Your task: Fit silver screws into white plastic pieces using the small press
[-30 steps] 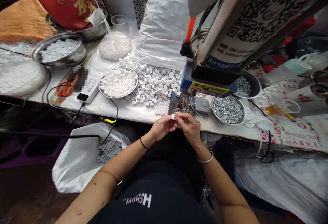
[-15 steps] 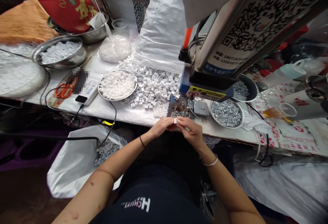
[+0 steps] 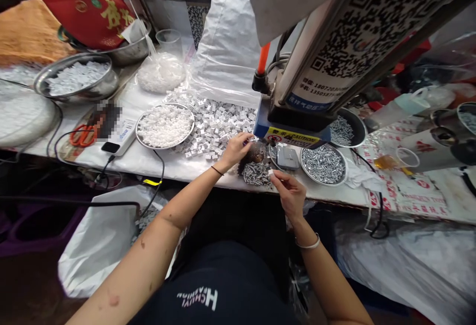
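My left hand [image 3: 237,147] reaches forward to the base of the press machine [image 3: 297,111], fingers pinched on a small white part at the edge of the pile of white square parts [image 3: 215,124]. My right hand [image 3: 288,191] stays near the table's front edge, thumb and forefinger pinching a small white piece [image 3: 270,172]. Just ahead of it lies a heap of metal screws [image 3: 256,172] on the press's base plate.
A metal plate of white round parts [image 3: 164,125] sits left of the pile. A plate of screws [image 3: 323,163] and a dark bowl of screws [image 3: 344,127] stand right of the press. Scissors [image 3: 82,135], a power strip [image 3: 121,135] and cables lie at left. A white bag [image 3: 100,235] hangs below the table.
My hands have separated: the left moved forward to the press base, the right stayed near the table edge with a small white piece. The view shifted slightly left.
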`<state>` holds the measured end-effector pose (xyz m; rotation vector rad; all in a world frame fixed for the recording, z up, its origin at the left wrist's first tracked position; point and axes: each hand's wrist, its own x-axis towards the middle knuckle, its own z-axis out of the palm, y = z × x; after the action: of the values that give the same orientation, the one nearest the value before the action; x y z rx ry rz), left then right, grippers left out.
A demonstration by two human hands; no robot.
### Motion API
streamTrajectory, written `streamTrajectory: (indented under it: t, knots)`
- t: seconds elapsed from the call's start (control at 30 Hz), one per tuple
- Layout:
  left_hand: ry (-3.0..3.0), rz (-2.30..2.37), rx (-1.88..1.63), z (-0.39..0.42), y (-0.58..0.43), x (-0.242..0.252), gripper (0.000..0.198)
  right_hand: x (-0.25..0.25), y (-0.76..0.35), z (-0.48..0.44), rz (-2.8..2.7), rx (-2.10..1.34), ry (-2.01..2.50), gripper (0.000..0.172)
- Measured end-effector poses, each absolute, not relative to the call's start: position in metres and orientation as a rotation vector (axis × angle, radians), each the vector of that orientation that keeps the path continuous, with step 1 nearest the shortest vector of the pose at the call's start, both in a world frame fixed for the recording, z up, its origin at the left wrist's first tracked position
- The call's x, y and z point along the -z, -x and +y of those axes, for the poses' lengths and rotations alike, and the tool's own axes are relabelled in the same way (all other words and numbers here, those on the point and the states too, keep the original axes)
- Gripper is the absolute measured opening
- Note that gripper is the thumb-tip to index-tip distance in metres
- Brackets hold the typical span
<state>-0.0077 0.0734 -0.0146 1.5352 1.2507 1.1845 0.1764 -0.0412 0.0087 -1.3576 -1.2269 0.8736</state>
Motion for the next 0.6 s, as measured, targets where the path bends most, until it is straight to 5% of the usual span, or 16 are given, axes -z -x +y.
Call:
streamTrajectory:
  t: [0.6]
  knots:
    - [-1.790, 0.852, -1.001, 0.069, 0.012, 0.004, 0.032, -0.021, -0.161, 0.034, -1.565, -0.695, 1.303, 0.015]
